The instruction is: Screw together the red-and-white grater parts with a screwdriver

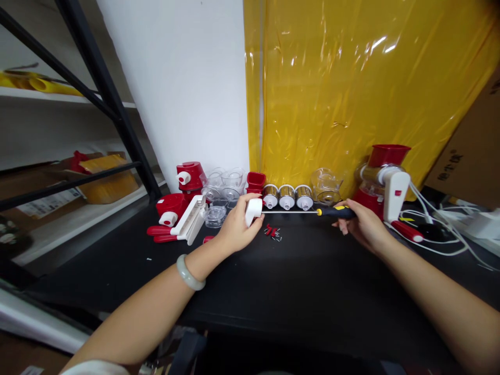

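Observation:
Over the black table, my left hand (241,225) is closed around a small white plastic part (253,209) with a bit of red at its far side. My right hand (361,224) grips a screwdriver (336,212) by its black and yellow handle. Its long thin shaft lies level and points left, its tip at or very near the white part; exact contact is hard to make out. Below the shaft, several small red pieces (271,230) and screws (277,238) lie on the table. Most of the white part is hidden by my left fingers.
Behind my hands stand metal grater drums (286,197), a red hopper (255,182) and clear plastic cups (231,185). White crank handles (189,219) and red bases (171,208) lie left. An assembled rotary grater (394,182) and white cables (441,224) are right. Black table (297,291).

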`<action>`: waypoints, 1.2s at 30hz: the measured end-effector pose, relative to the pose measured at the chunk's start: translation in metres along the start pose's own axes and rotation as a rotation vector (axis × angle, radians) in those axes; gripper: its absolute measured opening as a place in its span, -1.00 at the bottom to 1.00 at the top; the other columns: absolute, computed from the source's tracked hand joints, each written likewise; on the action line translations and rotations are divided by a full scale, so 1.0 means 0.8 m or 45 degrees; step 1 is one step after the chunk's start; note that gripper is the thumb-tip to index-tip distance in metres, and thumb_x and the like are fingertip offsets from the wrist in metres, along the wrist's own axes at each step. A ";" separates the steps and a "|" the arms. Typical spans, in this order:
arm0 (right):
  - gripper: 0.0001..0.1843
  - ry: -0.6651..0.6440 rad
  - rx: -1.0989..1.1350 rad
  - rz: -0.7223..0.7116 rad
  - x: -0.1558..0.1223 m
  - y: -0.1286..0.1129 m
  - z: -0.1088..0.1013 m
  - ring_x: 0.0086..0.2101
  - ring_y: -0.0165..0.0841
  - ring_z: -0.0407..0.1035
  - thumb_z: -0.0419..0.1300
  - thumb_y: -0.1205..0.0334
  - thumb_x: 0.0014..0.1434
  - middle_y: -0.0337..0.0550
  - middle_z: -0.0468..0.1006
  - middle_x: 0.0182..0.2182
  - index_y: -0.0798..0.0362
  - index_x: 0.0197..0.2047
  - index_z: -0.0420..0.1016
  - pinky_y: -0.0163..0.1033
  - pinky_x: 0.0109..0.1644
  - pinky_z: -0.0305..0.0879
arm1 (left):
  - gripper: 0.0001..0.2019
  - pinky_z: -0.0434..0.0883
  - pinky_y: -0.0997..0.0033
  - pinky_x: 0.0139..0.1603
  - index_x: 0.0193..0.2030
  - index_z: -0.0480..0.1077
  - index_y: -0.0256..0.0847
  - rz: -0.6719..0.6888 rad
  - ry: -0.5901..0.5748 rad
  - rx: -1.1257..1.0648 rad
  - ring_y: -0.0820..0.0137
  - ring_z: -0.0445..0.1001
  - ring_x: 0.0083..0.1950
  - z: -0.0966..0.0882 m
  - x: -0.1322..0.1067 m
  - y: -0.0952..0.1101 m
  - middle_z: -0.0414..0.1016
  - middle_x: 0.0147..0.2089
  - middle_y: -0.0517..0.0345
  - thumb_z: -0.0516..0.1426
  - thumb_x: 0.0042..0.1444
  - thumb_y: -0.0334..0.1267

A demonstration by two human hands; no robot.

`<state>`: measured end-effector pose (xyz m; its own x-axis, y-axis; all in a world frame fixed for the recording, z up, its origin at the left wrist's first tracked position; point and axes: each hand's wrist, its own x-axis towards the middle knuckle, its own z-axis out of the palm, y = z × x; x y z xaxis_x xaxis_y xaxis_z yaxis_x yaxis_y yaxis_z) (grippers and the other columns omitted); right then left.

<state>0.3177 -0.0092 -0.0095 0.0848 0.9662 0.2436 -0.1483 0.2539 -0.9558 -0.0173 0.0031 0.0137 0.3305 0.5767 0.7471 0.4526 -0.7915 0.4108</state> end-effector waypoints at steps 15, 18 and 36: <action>-0.78 -0.068 0.028 -0.042 -0.005 -0.007 0.003 -0.78 -0.41 0.18 0.17 0.04 0.15 -0.35 0.33 -0.77 0.01 -0.31 0.51 -0.11 -0.29 0.49 | -0.54 0.44 0.27 -0.08 0.21 0.16 -0.16 -0.026 0.001 0.007 0.30 0.52 -0.13 -0.001 0.001 0.001 0.47 0.01 -0.01 0.16 0.18 -0.32; -0.76 -0.045 0.018 -0.036 -0.006 -0.008 0.005 -0.79 -0.43 0.15 0.17 0.03 0.16 -0.37 0.29 -0.80 0.02 -0.32 0.51 -0.13 -0.27 0.49 | -0.54 0.43 0.28 -0.10 0.20 0.16 -0.15 -0.026 -0.001 0.007 0.31 0.51 -0.15 -0.002 0.001 0.001 0.47 0.01 0.00 0.16 0.18 -0.33; -0.64 0.042 -0.133 -0.014 -0.006 -0.005 0.007 -0.80 -0.47 0.05 0.13 -0.10 0.23 -0.41 0.17 -0.87 0.02 -0.34 0.47 -0.19 -0.23 0.48 | -0.54 0.41 0.32 -0.15 0.20 0.17 -0.16 -0.063 0.002 0.031 0.33 0.50 -0.21 -0.003 0.002 0.006 0.48 -0.07 0.05 0.16 0.18 -0.32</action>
<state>0.3127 -0.0148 -0.0058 0.1185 0.9610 0.2500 -0.0440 0.2567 -0.9655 -0.0167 0.0000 0.0182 0.3055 0.6150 0.7270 0.4885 -0.7566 0.4347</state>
